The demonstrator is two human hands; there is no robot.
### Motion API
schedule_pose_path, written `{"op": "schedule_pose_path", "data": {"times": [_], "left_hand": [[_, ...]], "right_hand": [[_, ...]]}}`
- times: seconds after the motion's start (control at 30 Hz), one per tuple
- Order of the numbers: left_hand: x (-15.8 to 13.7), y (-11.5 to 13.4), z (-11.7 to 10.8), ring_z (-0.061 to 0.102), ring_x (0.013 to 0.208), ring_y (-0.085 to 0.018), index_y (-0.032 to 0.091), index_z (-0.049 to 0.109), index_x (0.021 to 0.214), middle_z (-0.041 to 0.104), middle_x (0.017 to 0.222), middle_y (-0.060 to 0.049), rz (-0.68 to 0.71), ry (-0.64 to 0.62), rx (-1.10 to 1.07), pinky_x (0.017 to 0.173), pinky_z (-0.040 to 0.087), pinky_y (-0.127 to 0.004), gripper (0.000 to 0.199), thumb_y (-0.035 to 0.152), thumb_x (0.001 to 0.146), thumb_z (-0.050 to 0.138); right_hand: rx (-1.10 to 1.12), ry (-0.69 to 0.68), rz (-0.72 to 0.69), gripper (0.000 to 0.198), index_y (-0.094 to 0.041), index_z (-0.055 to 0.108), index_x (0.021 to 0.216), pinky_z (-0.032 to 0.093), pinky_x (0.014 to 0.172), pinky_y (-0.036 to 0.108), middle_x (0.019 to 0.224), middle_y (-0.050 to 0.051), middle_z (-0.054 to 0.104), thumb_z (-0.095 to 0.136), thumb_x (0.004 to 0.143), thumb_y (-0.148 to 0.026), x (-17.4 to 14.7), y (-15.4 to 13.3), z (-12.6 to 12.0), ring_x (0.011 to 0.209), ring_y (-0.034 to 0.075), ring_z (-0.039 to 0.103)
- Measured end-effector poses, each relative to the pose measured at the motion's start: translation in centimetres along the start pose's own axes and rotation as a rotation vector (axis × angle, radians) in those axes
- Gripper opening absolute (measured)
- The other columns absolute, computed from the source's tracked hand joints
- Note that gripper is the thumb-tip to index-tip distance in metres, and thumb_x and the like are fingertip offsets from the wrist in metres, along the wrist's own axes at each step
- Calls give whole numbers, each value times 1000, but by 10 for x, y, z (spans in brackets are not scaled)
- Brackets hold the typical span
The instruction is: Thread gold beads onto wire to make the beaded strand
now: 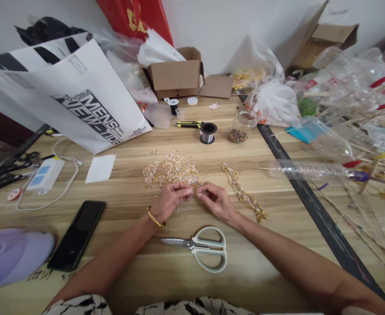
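Observation:
My left hand (172,199) and my right hand (216,201) meet at the near edge of a loose pile of small gold and clear beads (169,169). The fingertips of both are pinched together, almost touching; what they hold is too small to make out. A short piece of fine silvery chain (183,209) lies just below the left fingers. To the right of my right hand rests a bundle of gold and silver beaded strands (245,194). Scissors with pale handles (208,249) lie nearer to me, between my forearms, blades pointing left.
Behind the beads stand a wire spool (208,133), a yellow-black cutter (188,124) and a jar of dark beads (241,127). A phone (77,235) and white power strip (46,174) lie left. Plastic bottles (323,135) and sticks crowd the right. A large paper bag (80,92) stands back left.

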State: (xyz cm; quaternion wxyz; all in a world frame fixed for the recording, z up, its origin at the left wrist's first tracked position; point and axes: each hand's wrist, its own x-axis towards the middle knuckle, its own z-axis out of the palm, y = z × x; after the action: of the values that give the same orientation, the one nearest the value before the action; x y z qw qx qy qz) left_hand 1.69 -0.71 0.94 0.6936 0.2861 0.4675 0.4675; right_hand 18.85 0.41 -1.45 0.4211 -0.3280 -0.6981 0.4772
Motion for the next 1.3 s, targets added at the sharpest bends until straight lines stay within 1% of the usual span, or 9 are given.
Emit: {"op": "schedule_pose_path", "data": {"times": [0.13, 0.53, 1.0, 1.13, 1.3], "left_hand": [[0, 0, 0, 58, 61, -10, 10, 70, 66, 67, 63, -2, -9, 26, 6, 64, 45, -24, 21, 19, 52, 82], [1, -2, -2, 56, 60, -9, 11, 71, 68, 66, 62, -1, 52, -13, 101, 62, 43, -22, 18, 22, 57, 80], [2, -2, -3, 56, 59, -9, 12, 71, 68, 66, 60, -1, 46, -1, 122, 62, 43, -23, 17, 21, 56, 80], [1, -1, -2, 55, 58, -9, 12, 72, 68, 65, 60, -1, 34, -20, 115, 60, 42, -23, 18, 21, 55, 80], [1, 0, -3, 53, 57, -9, 12, 72, 69, 64, 59, -1, 30, -55, 148, 60, 41, -23, 16, 21, 58, 79]], "right_hand": [[20, -2, 15, 18, -16, 61, 79, 38, 55, 23, 69, 2, 55, 55, 86, -31, 0, 0, 0, 61, 12, 48], [-38, -47, -29, 17, -15, 60, 79, 36, 56, 24, 70, 2, 55, 52, 88, -28, 0, -1, -2, 61, 12, 47], [-56, -80, -39, 16, -16, 59, 81, 37, 59, 24, 72, 2, 54, 50, 89, -26, -1, -1, -3, 65, 13, 47], [-51, -87, -44, 17, -16, 59, 82, 38, 59, 24, 72, 2, 55, 50, 89, -28, 0, -1, -3, 65, 13, 48], [-51, -91, -34, 18, -16, 60, 82, 37, 59, 25, 72, 2, 54, 50, 89, -29, 0, -2, -3, 65, 14, 48]]}}
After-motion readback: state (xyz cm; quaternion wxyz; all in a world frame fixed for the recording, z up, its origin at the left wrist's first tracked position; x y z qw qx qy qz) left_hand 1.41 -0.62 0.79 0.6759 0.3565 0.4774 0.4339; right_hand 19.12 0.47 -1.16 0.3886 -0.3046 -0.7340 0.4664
